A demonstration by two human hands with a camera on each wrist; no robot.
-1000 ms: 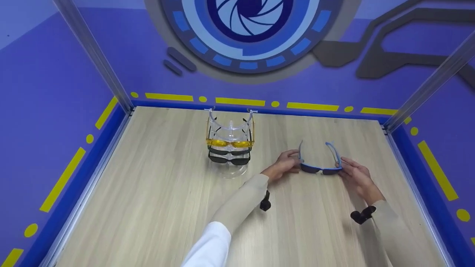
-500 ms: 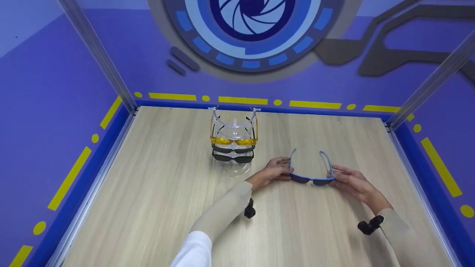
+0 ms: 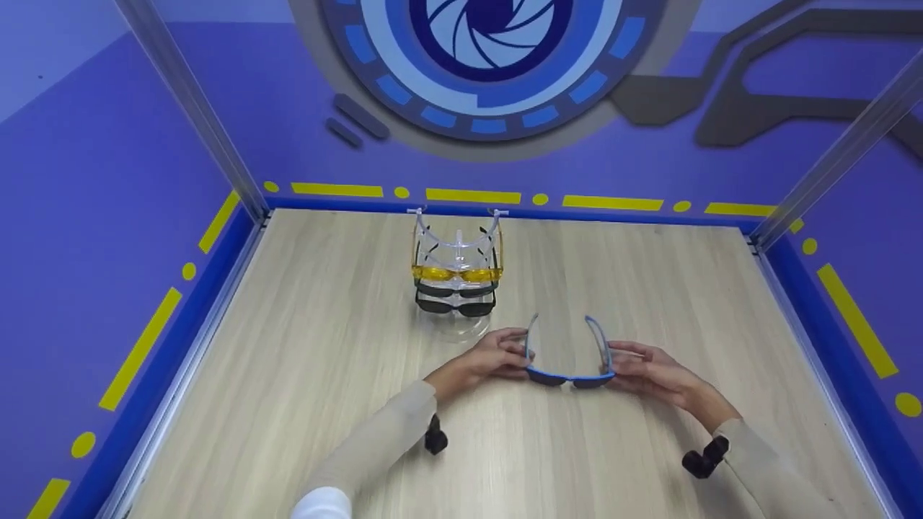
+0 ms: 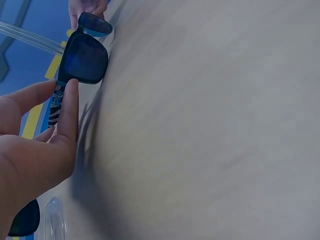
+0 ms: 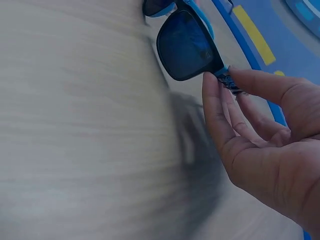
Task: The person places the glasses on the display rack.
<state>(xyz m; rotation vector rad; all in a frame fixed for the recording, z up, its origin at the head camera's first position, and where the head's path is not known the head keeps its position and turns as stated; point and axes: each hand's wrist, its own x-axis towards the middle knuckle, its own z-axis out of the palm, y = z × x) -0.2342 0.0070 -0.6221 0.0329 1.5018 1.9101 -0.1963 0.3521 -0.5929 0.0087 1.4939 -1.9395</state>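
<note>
A pair of blue-framed sunglasses (image 3: 570,378) with dark lenses is held by both temples, its arms unfolded and pointing toward the back wall. My left hand (image 3: 494,353) pinches the left temple close to its hinge; in the left wrist view the patterned temple (image 4: 56,105) lies between thumb and fingers. On the other side my right hand (image 3: 656,373) pinches the right temple (image 5: 227,81) near the lens. To the left of the sunglasses stands a clear display rack (image 3: 461,331) bearing yellow glasses (image 3: 456,274) above two dark pairs (image 3: 456,308).
The rack stands on the wooden table (image 3: 324,346), toward its back edge. A purple back wall (image 3: 577,166) and side walls with metal corner posts (image 3: 195,108) enclose the table. Dark cameras (image 3: 435,436) hang at the wrists.
Both hands have carried the blue sunglasses leftward and nearer to the person, keeping hold of the temples. The glasses on the rack stay in place.
</note>
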